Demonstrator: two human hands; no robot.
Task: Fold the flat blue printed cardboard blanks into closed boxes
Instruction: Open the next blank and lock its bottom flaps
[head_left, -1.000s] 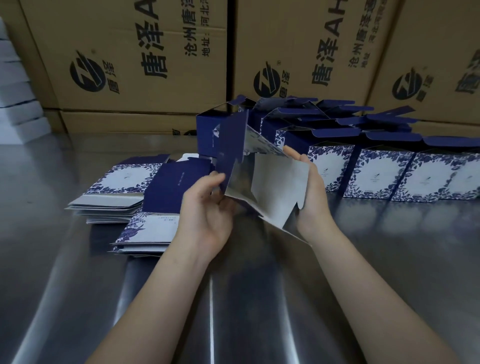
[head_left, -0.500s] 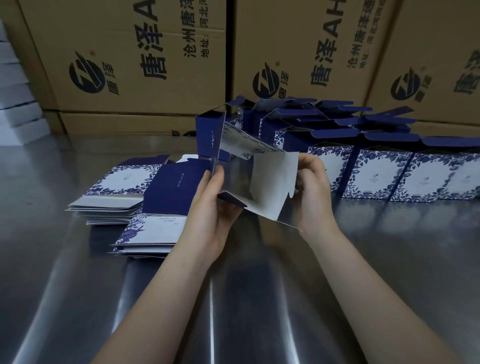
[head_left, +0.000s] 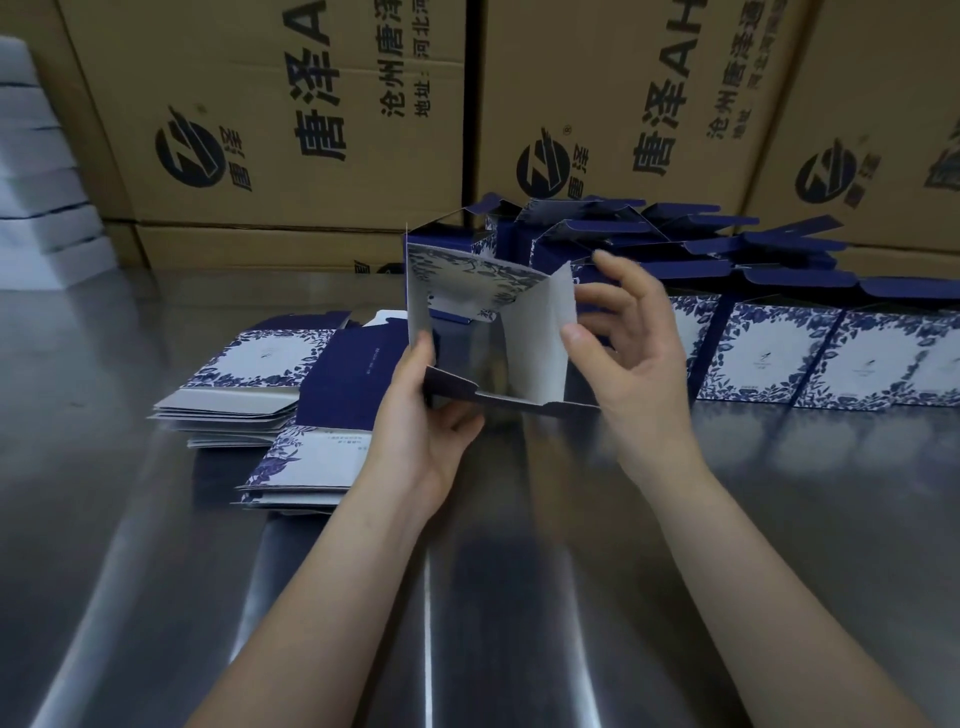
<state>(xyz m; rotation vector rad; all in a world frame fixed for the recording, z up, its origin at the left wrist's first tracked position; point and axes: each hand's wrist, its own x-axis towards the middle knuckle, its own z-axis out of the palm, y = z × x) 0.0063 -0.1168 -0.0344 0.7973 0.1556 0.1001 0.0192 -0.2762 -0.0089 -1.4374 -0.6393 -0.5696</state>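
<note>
Above the steel table I hold a half-opened blue printed box blank (head_left: 535, 338), its pale inside facing me and its flaps loose. My left hand (head_left: 421, 421) grips its left wall and bottom corner, thumb on the inside. My right hand (head_left: 631, 348) pinches the right flap between thumb and spread fingers. Two stacks of flat blanks (head_left: 244, 384) (head_left: 306, 467) lie to the left of my left hand. Several folded boxes (head_left: 769, 358) with open top flaps stand in rows behind and to the right.
Large brown shipping cartons (head_left: 291, 119) with black print form a wall along the back of the steel table (head_left: 467, 597). A pile of white packs (head_left: 41, 171) sits at the far left.
The blank has turned and opened out into a tube, its printed edge now on top. My right hand's fingers have spread while its thumb holds the right flap.
</note>
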